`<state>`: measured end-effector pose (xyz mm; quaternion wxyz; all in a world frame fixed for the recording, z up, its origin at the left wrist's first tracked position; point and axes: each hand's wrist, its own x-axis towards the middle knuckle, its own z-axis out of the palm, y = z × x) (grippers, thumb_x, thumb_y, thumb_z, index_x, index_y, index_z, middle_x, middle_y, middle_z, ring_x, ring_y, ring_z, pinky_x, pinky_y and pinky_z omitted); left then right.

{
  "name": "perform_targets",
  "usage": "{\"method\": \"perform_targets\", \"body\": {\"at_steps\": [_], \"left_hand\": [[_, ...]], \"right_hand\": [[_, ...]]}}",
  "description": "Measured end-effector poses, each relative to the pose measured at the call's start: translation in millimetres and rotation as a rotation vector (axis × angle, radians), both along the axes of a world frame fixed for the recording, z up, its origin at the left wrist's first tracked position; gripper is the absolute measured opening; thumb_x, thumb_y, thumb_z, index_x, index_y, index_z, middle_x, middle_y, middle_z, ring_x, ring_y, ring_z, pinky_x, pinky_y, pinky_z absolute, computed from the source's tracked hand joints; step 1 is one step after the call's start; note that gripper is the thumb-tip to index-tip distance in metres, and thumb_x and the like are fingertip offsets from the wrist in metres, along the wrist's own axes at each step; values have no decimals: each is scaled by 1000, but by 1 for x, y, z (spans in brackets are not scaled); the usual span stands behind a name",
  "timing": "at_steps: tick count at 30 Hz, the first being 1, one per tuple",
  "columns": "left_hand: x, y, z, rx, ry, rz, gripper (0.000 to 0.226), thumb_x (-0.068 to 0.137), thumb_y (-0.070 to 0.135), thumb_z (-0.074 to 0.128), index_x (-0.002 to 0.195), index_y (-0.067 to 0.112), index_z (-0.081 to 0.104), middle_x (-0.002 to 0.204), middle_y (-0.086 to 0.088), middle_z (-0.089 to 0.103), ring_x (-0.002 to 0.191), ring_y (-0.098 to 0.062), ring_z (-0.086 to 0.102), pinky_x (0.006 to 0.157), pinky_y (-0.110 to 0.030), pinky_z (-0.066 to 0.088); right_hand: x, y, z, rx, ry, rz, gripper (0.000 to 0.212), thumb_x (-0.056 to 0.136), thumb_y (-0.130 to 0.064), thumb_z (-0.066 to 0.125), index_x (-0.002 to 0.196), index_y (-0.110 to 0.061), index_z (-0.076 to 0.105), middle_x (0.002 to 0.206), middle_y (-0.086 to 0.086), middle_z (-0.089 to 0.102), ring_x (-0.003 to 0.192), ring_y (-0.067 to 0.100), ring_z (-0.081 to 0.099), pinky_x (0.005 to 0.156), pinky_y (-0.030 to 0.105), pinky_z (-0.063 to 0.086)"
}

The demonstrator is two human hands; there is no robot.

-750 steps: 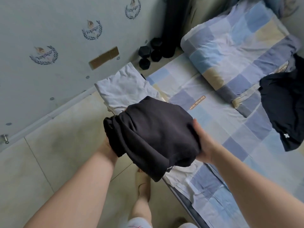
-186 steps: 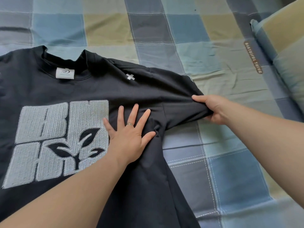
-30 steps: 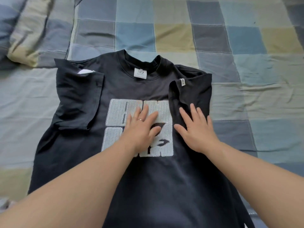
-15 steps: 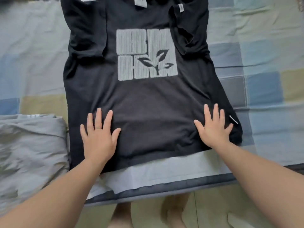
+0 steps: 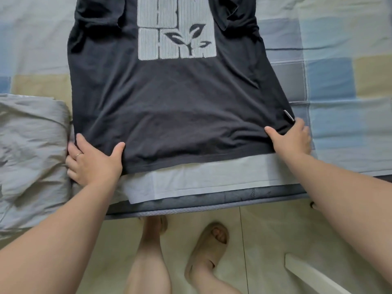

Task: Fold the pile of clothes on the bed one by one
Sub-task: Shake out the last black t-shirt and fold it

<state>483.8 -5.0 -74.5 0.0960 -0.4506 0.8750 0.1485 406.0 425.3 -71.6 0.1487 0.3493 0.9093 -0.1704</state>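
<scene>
- Two corners of the T-shirt's point(image 5: 180, 98) hem are held, one in each hand.
- The black T-shirt lies flat and face up on the bed point(image 5: 339, 81). Its hem is close to the bed's near edge and its collar end runs off the top of the view.
- A pale block print point(image 5: 177, 28) with a leaf sprig covers the chest. Both sleeves point(image 5: 97, 13) lie folded inward, one on either side of the print.
- The left hand point(image 5: 93, 160) is clamped on the hem's left corner, with the thumb on top of the cloth and the fingers curled at the side edge. A ring point(image 5: 78, 154) shows on one finger.
- The right hand point(image 5: 290, 141) grips the hem's right corner. Its thumb lies across the cloth and its fingers are bent over the side seam, just below a small white tag point(image 5: 289, 115).
- The hem between the hands is slightly rumpled, with soft creases above it.
- A grey cloth point(image 5: 29, 149), creased and folded, sits at the bed's near left edge, touching the left hand's knuckles and just beside the T-shirt.
- A white sheet point(image 5: 212, 177) shows as a strip between the hem and the bed's near edge.
- The bed cover is checked in blue, grey and yellow.
- Below the edge is a tiled floor point(image 5: 265, 230), where the person's legs stand, one foot in a beige slipper point(image 5: 209, 247).
</scene>
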Motion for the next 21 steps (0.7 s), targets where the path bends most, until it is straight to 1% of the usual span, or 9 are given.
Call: {"method": "perform_targets", "body": {"at_steps": [3,5,7,10,13,14,17,19,21], "left_hand": [[-3,-9,10,57,-16,152,99,79,73,64,149,12,30,154,-18,39,138,-42,37,114,-52,24],[-5,-13,18,209,22,321,91,80,71,64,141,8,41,144,-16,51,130,-40,47,108,-48,34],[-6,-14,22,394,114,520,78,81,55,74,136,4,51,137,-12,58,122,-35,56,104,-42,44],[2,-15,36,614,243,691,59,84,34,79,132,9,56,125,-2,63,106,-27,62,97,-44,53],[17,-9,68,832,337,753,33,96,24,68,124,14,55,113,-3,65,90,-21,66,67,-37,58],[22,-6,82,870,352,755,30,97,21,66,123,13,54,115,-4,66,89,-20,67,62,-35,58],[45,1,121,912,366,774,26,97,12,65,120,9,53,124,-11,66,97,-26,70,68,-37,60],[66,5,155,905,351,813,24,97,9,64,118,10,51,125,-15,65,100,-30,68,66,-37,58],[89,8,187,886,317,861,30,96,9,65,123,8,51,127,-17,63,103,-32,67,65,-38,56]], "right_hand": [[-4,8,7,-346,136,-199,65,85,-45,76,133,-11,49,127,7,59,116,28,57,93,36,45],[-7,11,11,-549,203,-383,36,87,-40,75,111,-16,63,116,5,66,109,26,64,92,39,53],[-7,13,15,-642,220,-449,15,90,-31,73,100,-22,66,114,6,70,107,28,67,93,45,57],[1,14,28,-703,202,-491,8,94,-21,69,100,-22,63,120,7,67,108,28,65,86,45,58],[14,8,61,-772,191,-523,9,94,-17,69,97,-22,63,121,7,68,107,25,66,82,41,58],[19,4,75,-781,188,-535,9,94,-16,69,98,-21,63,119,6,68,107,25,67,83,41,59],[41,-10,118,-801,165,-571,10,94,-14,69,95,-20,61,116,5,67,101,22,66,77,39,59],[64,-16,153,-809,154,-599,11,94,-12,69,99,-19,61,115,5,67,97,21,66,72,38,58],[92,-19,187,-800,128,-621,13,95,-11,67,104,-18,61,114,5,67,90,19,65,65,36,56]]}}
